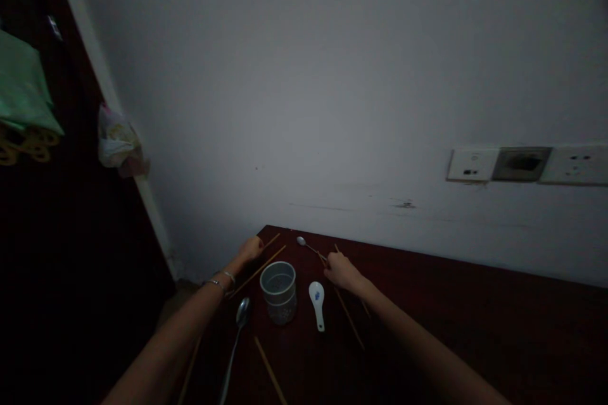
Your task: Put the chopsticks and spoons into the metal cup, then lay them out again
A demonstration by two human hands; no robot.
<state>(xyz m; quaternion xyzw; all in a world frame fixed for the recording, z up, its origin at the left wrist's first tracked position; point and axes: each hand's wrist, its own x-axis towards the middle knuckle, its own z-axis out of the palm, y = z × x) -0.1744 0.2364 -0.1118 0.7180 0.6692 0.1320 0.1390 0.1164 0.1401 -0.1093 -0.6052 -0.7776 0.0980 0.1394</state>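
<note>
My left hand [250, 249] is closed at the table's far left corner, around a wooden chopstick [272, 240] that sticks out past the fingers. My right hand [342, 271] is closed over the end of a small metal spoon [302, 242], whose bowl points to the far left. One chopstick [350, 319] passes by its fingertips, and another chopstick [336, 247] runs beneath the hand. Between my arms stands a round metal container [279, 294], open at the top. A white ceramic spoon [317, 304] with a blue mark lies to its right.
A longer metal spoon [242, 313] lies left of the container, with more chopsticks [268, 367] around it on the dark red table [451, 323]. The wall [332, 107] behind carries sockets [472, 164]. A plastic bag [118, 139] hangs by the dark door [71, 215] at left.
</note>
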